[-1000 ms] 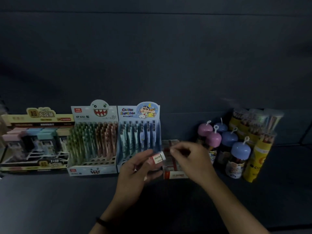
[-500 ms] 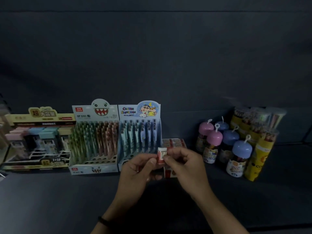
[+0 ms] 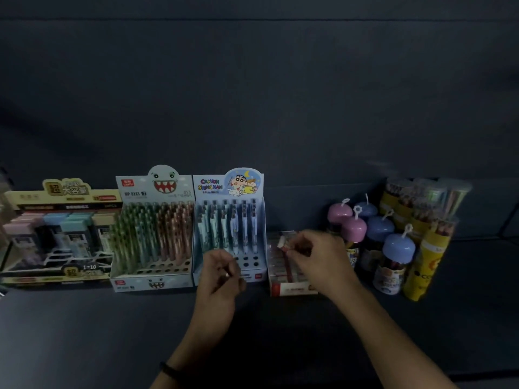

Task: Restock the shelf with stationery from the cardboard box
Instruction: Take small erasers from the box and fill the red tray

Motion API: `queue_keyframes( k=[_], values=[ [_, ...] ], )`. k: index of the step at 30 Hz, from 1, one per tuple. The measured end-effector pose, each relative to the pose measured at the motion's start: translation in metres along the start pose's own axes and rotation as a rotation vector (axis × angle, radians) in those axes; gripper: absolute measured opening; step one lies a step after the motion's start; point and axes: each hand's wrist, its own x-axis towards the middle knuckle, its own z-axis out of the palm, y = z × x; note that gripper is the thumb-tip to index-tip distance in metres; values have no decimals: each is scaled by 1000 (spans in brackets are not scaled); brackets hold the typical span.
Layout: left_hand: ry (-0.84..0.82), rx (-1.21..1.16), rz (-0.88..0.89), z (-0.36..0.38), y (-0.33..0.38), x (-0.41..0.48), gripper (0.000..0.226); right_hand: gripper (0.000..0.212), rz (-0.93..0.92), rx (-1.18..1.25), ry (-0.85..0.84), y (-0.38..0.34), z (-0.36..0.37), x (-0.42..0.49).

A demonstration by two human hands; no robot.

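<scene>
Three display boxes [image 3: 153, 231], five jars [image 3: 376, 228], perhaps six tubes [image 3: 421, 265].

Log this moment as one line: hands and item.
right hand: pinches eraser at eraser box | left hand: loosely curled, nothing seen in it | step: eraser not yet released

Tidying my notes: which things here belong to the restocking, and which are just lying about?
In the job: right hand, small eraser it pinches, eraser box.
Lying about: shark pen display, cartoon pen display, dome-capped jars, yellow pencil tubes.
</scene>
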Motion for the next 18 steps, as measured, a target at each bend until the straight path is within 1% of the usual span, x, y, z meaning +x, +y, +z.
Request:
queue_keyframes(
  k=[3,5,7,9,11,12,15,16,18],
  values=[
    [38,62,36,1,-2,0,45,17,-40,-217,-142,0,4,14],
    [50,62,40,3,-2,0,53,19,-63,-267,-191,2,11,20],
    [47,22,30,5,0,0,50,17,-88,-272,-234,6,18,24],
    [39,-27,-2,5,2,0,40,14,-114,-281,-236,8,23,25],
    [26,-14,9,3,3,1,31,13,-116,-294,-202,10,27,27],
    [20,-3,13,2,3,2,33,15,-111,-312,-184,10,28,27],
    [39,28,-25,3,6,1,53,18,-90,-324,-182,10,30,26],
    [49,28,-31,4,8,0,56,17,-86,-305,-194,10,29,25],
    [67,-42,-51,5,9,1,54,17,-64,-208,-188,5,23,20]
  ],
)
